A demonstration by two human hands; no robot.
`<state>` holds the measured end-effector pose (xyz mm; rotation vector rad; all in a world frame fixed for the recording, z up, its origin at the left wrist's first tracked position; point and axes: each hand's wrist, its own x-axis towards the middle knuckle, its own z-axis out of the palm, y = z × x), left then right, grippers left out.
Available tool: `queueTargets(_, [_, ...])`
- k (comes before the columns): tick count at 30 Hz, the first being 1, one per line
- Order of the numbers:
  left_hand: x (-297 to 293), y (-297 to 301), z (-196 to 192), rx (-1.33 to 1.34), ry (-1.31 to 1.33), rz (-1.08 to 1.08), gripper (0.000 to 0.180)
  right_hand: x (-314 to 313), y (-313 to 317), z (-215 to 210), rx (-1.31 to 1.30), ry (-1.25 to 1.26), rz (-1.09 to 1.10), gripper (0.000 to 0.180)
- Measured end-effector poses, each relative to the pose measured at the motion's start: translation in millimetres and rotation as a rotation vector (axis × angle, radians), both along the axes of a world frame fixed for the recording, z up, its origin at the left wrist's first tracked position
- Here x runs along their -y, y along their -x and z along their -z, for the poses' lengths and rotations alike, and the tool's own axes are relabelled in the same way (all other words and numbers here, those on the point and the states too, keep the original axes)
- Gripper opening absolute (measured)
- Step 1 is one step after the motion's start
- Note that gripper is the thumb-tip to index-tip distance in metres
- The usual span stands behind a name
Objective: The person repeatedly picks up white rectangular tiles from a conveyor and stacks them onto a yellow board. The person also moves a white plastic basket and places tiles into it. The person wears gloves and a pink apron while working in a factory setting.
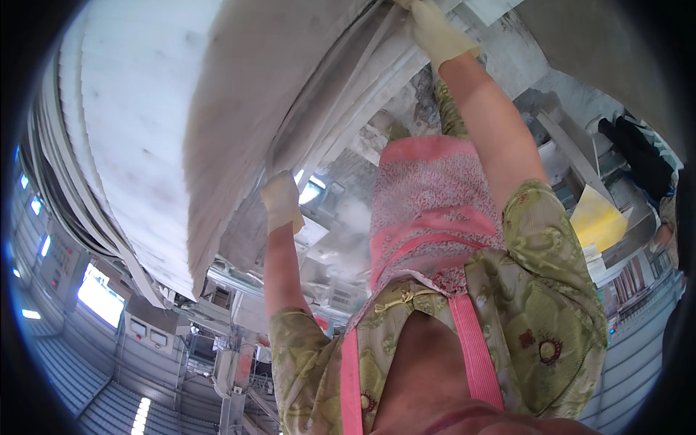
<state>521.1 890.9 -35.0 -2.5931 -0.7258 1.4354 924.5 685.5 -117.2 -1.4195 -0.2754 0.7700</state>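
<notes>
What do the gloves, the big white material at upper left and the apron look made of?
Gloves: probably thin matte latex, cream, wrinkled at the cuffs. White material: perhaps fibrous batting or cloth; matte, ragged-edged. Apron: likely woven fabric, speckled print, soft creases.

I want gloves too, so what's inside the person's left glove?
The bare left forearm goes into the pale glove. The left hand inside is covered, so its skin cannot be seen.

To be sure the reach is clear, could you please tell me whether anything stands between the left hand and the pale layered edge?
Nothing visible does: the gloved left hand sits at the pale layered edge. Whether it grips firmly cannot be told from this view.
</notes>
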Motion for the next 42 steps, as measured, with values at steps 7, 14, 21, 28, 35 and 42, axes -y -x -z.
queueTargets(7, [-21.7,-8.2,-0.3,0.065,-0.111,-0.078,0.027,-4.8,-0.2,-30.7,-0.096,0.063,0.109,0.050])
queueTargets(14, [-7.5,-13.3,-19.0,0.424,-0.155,-0.245,0.029,-3.1,2.8,-9.3,-0.269,-0.003,0.137,0.053])
queueTargets(21, [61.7,-143.7,-40.6,1.054,0.299,-0.086,0.063,8.4,1.9,54.3,-0.416,-0.352,0.092,0.061])
queueTargets(28, [76.8,-234.6,-2.8,0.860,0.092,-0.138,0.069,6.6,-0.8,86.7,-0.590,-0.375,0.187,0.070])
queueTargets(35, [69.3,-251.0,25.5,0.695,0.087,-0.202,0.044,6.5,-0.6,75.3,-0.578,-0.436,0.152,0.060])
queueTargets(42, [63.1,-258.4,26.1,0.573,0.090,-0.172,0.040,1.4,-13.8,-2.3,-0.344,-0.073,0.019,0.054])
